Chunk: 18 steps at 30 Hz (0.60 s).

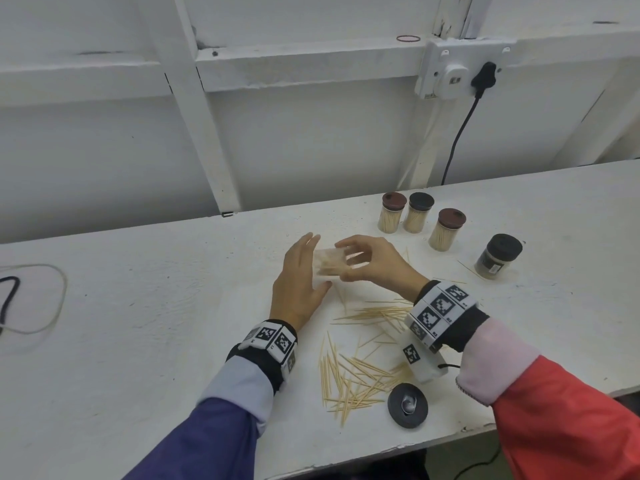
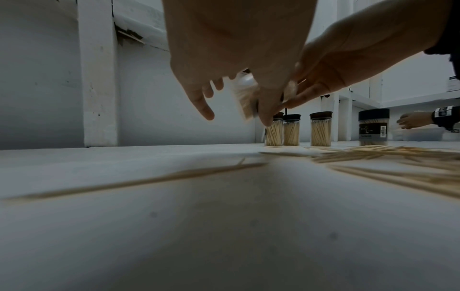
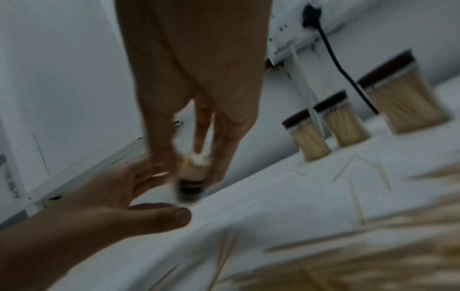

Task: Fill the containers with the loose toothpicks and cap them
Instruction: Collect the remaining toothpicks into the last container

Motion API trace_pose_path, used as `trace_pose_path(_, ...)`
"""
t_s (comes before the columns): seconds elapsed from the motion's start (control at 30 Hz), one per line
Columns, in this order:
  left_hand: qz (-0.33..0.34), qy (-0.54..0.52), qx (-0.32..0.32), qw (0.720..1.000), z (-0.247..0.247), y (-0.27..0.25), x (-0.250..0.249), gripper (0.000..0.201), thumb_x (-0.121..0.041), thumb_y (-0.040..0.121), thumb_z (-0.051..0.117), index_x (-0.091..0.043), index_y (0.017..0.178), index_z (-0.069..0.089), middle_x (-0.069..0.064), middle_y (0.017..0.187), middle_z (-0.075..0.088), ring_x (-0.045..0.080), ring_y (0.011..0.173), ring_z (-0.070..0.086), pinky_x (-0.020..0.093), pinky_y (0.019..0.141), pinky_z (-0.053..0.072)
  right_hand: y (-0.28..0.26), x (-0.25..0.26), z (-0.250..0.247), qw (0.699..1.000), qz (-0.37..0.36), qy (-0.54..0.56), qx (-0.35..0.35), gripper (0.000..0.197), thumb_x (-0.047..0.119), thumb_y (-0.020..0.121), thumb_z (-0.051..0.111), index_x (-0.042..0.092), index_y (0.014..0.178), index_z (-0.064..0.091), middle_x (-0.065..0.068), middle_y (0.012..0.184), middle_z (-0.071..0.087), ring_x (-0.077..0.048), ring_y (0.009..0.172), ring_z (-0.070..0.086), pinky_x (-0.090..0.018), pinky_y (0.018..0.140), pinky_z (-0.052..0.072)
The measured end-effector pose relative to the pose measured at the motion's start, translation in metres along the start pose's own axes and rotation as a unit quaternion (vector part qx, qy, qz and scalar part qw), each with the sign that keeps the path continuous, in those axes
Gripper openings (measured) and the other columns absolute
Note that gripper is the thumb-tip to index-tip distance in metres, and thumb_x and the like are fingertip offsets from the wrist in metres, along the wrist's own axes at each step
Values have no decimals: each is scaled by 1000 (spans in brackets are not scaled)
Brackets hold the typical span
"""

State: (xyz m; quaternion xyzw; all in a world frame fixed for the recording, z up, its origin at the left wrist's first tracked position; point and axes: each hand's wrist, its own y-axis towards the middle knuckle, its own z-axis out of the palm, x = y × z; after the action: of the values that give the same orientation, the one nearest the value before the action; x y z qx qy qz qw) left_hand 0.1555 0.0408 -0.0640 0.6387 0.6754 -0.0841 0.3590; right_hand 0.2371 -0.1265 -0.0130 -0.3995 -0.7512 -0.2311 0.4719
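My right hand grips a small clear container sideways just above the table, partly filled with toothpicks. My left hand has straight fingers, its palm flat against the container's left end. The left wrist view shows the container between both hands; the right wrist view is blurred, with the container in my fingers. Loose toothpicks lie scattered near the front edge by my wrists. A black lid lies beside them.
Three capped, full containers stand at the back right, with a larger black-lidded jar to their right. A black cable hangs from a wall socket. A cord loop lies far left. Another person's hand shows far right.
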Motion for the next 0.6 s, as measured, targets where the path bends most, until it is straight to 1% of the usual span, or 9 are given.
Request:
trace_pose_path(0.07, 9, 8, 4, 1000, 1, -1, 1, 82, -19, 80, 75, -16, 149, 32, 1, 155, 31, 17, 141, 27, 29, 89, 45, 0, -1, -3, 1000, 8, 3, -2, 55, 3, 68, 82, 18, 118, 65, -2, 109, 67, -15, 94, 68, -27, 84, 56)
trace_pose_path(0.17, 9, 8, 4, 1000, 2, -1, 2, 80, -19, 79, 75, -17, 148, 35, 2, 151, 37, 17, 139, 29, 33, 90, 47, -3, -2, -6, 999, 21, 33, 28, 55, -3, 67, 81, 17, 116, 66, -3, 108, 67, -16, 91, 68, -24, 81, 55)
trace_pose_path(0.27, 18, 6, 10, 1000, 2, -1, 2, 75, -20, 80, 74, -18, 145, 37, 1, 147, 40, 16, 136, 31, 30, 89, 45, -4, -6, -6, 999, 22, 24, 23, 57, -5, 64, 81, 18, 114, 66, -4, 110, 66, -19, 94, 68, -23, 82, 55)
trace_pose_path(0.33, 29, 2, 10, 1000, 2, -1, 0, 72, -20, 80, 74, -18, 143, 40, 0, 144, 43, 16, 134, 34, 29, 88, 44, -6, -6, -5, 999, 18, 28, 25, 57, -7, 63, 81, 17, 113, 66, -3, 109, 67, -19, 95, 67, -20, 80, 54)
trace_pose_path(0.4, 32, -3, 10, 999, 2, 0, -1, 71, -20, 79, 75, -18, 142, 42, 0, 141, 45, 16, 132, 35, 27, 87, 43, -8, -5, -4, 998, 19, 44, 34, 58, -9, 63, 81, 17, 113, 66, -4, 109, 66, -17, 94, 67, -19, 78, 54)
trace_pose_path(0.47, 24, -10, 12, 1000, 2, 1, -2, 67, -20, 78, 75, -18, 139, 46, 0, 137, 49, 15, 129, 38, 27, 86, 44, -11, -3, -4, 996, 24, 71, 50, 57, -11, 64, 80, 16, 112, 66, -5, 109, 66, -13, 90, 67, -20, 78, 55)
trace_pose_path(0.53, 26, -4, 17, 1000, 2, 0, -2, 58, -21, 80, 74, -19, 134, 52, -1, 131, 55, 17, 124, 44, 33, 86, 48, -12, -1, -5, 996, 25, 71, 50, 58, -10, 64, 80, 16, 114, 65, -5, 110, 66, -14, 91, 66, -21, 78, 55)
trace_pose_path(0.6, 29, 1, 18, 999, 3, 1, -1, 51, -23, 82, 73, -18, 130, 56, -2, 127, 58, 19, 120, 48, 38, 88, 48, -12, 0, -4, 996, 29, 64, 53, 61, -4, 67, 82, 18, 120, 61, -4, 112, 64, -14, 91, 66, -21, 78, 54)
